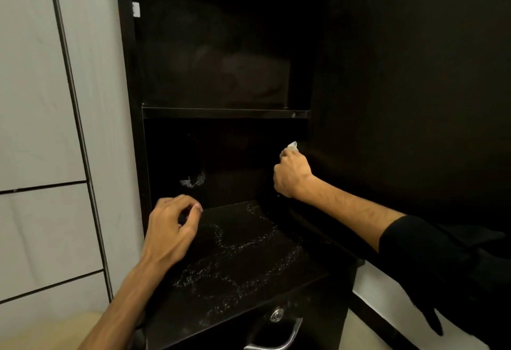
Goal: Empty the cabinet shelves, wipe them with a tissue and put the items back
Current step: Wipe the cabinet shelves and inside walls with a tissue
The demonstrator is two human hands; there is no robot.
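Note:
A black open cabinet [132, 78] fills the middle of the view. Its lower shelf [249, 261] is bare and marked with whitish dusty rings. The shelf board above [224, 113] also carries nothing that I can make out. My right hand [291, 175] is closed around a small white tissue [291, 147], pressed against the right inner wall of the lower compartment. My left hand [172, 228] hovers at the left front of the lower shelf, fingers curled loosely with nothing in them. A white smudge [193, 181] shows on the back panel.
A drawer with a metal handle [279, 338] and a round lock [277, 315] sits under the lower shelf. White wardrobe panels [36, 100] with a metal strip [74, 117] stand to the left. A dark panel [414, 73] closes off the right side.

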